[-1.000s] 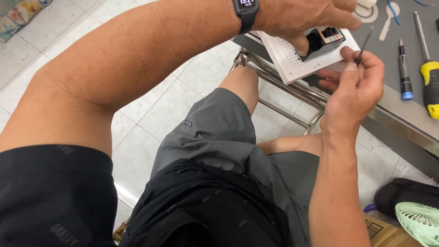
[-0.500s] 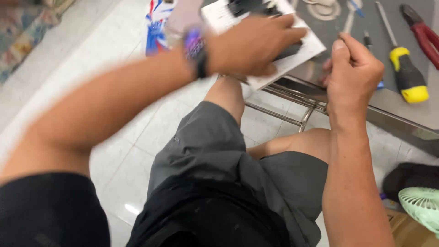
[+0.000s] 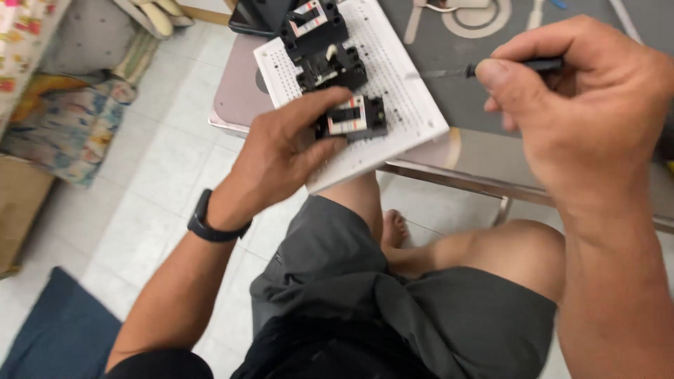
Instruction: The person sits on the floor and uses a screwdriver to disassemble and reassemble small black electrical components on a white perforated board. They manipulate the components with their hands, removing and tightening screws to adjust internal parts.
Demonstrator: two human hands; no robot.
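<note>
Fingers (image 3: pixel 330 116) of left hand (image 3: pixel 281 158) pinching nearest black breaker (image 3: pixel 354 118) on white perforated board (image 3: pixel 404 84) at surface (image 3: pixel 484 151) edge. Right hand (image 3: pixel 572 105) clenched on thin screwdriver (image 3: pixel 484 69), tip over board. Best: steady board, align tip square. Two more breakers (image 3: pixel 319 38) behind; wristwatch (image 3: pixel 207 224), knees below.

Upper middle: white perforated board (image 3: pixel 407 91) crowded by three black breaker blocks (image 3: pixel 351 118) in a line; only its right strip is free. Left hand (image 3: pixel 281 158) blocks the board's lower-left corner. Right hand (image 3: pixel 583 105) with thin screwdriver (image 3: pixel 491 69) fills upper right, the shaft crossing the grey worktop (image 3: pixel 477 105). Open worktop strip between board and right hand. Knees block below the worktop edge; floor at left open.
</note>
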